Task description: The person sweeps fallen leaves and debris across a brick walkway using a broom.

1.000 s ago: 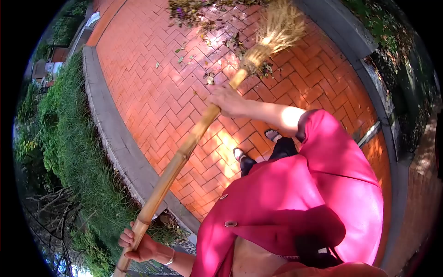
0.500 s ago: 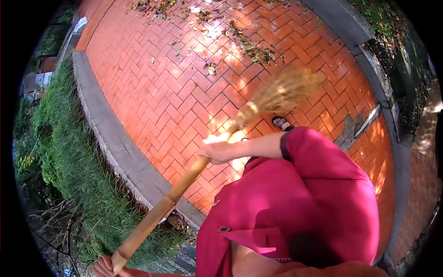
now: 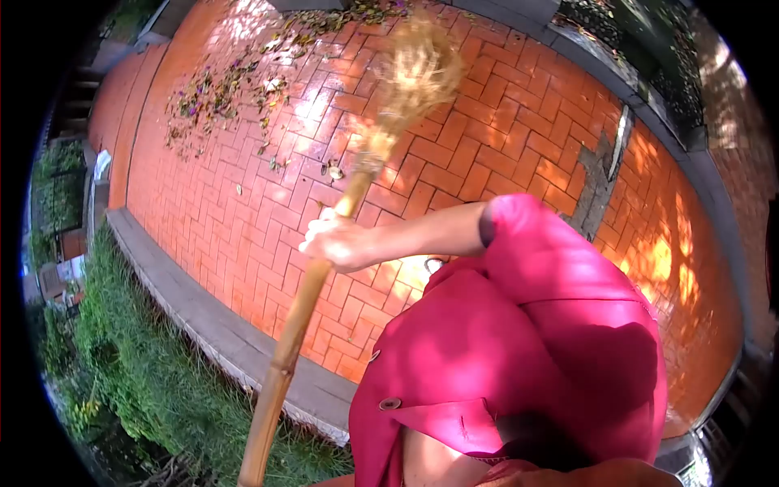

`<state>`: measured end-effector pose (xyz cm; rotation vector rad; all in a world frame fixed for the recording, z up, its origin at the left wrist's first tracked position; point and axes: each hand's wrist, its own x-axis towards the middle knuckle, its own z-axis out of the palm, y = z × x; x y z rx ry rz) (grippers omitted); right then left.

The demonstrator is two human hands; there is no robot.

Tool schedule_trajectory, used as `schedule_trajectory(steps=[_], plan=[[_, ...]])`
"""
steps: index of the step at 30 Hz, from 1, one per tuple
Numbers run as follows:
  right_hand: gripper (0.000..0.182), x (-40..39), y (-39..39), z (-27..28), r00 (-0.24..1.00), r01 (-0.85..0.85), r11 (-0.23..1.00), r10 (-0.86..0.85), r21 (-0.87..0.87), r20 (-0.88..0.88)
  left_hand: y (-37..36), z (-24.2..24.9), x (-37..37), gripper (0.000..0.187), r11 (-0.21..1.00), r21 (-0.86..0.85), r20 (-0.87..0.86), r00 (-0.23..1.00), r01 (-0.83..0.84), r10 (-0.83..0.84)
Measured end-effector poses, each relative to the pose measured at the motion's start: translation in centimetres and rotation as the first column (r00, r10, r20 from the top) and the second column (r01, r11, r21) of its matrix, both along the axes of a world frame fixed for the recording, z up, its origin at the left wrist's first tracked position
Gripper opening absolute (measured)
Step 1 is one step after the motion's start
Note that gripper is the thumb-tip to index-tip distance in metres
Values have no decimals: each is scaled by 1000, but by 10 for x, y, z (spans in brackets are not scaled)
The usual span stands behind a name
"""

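Observation:
My right hand (image 3: pixel 345 242) is wrapped around the light wooden handle of a broom (image 3: pixel 296 325), at its lower part not far from the bound straw head. The handle slants from the bottom left edge up to the straw bristles (image 3: pixel 418 73), which are smeared by motion near the top of the view. Whether the bristles touch the paving cannot be told. My left hand is out of view below the frame. Scattered dry leaves (image 3: pixel 203 101) lie left of the bristles, and a few stray ones lie nearer the handle.
Red herringbone brick paving (image 3: pixel 243 243) spreads around me. Along the left, a grey stone curb (image 3: pixel 207 333) borders tall grass (image 3: pixel 146 341). At the right, a grey patch (image 3: pixel 592 191) interrupts the bricks. Another grey curb (image 3: pixel 584 53) edges the planting at upper right.
The broom head has swung from the right up and to the left. My right hand has shifted left and slightly up. My left hand, earlier at the handle's top end, has left the view.

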<state>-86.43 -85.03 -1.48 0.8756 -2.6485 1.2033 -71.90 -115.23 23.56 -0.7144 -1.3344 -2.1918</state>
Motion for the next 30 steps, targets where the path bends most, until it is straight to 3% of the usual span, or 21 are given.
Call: schedule_trajectory(steps=[1,2,3,4,5,6,8,10,11,13,15,18,21,22,23,26,30], plan=[[11,14,25,-16,996,54,998,-56,35,69,0,-16,-19,33,991,83,46,993,105,-109],[10,32,50,-45,976,218,972,-216,-92,35,4,-37,-37,33,961,183,98,969,205,-225],[10,49,86,-59,953,289,956,-293,56,78,15,-61,-63,36,954,158,241,927,253,-286],[13,63,127,-55,889,307,937,-344,165,302,43,-88,-88,36,933,166,326,875,319,-357],[19,77,163,-75,853,388,878,-457,280,252,83,-116,-106,30,955,107,417,860,277,-296],[22,93,200,-99,804,490,807,-564,329,188,108,-148,-126,29,913,-2,477,803,408,-358],[21,118,275,-150,736,587,702,-671,403,96,196,-182,-145,27,844,-1,591,681,537,-433],[19,121,333,-164,600,563,590,-773,578,204,267,-194,-160,27,748,24,618,578,664,-533],[19,109,348,-174,601,570,591,-773,571,200,286,-198,-169,27,720,-6,614,571,694,-545],[23,82,370,-184,600,561,639,-752,527,274,302,-193,-190,28,746,-56,618,609,664,-496],[27,28,367,-192,724,583,727,-668,363,175,305,-169,-211,28,816,-100,622,676,569,-396],[22,-79,337,-148,811,423,853,-506,304,292,281,-134,-231,29,895,-213,532,815,391,-229],[17,-179,301,-130,923,315,947,-323,71,212,264,-96,-228,31,921,-354,378,926,165,-21],[17,-207,288,-113,942,246,962,-266,116,206,265,-82,-225,30,914,-386,322,947,127,4],[17,-233,274,-119,974,200,980,-201,16,103,271,-71,-221,30,912,-397,311,950,103,28],[16,-295,228,-107,998,24,999,-26,41,63,284,-47,-210,31,868,-496,236,960,-13,150],[14,-288,181,-42,979,-205,979,205,9,-5,257,-14,-191,26,836,-432,37,919,-339,392]])
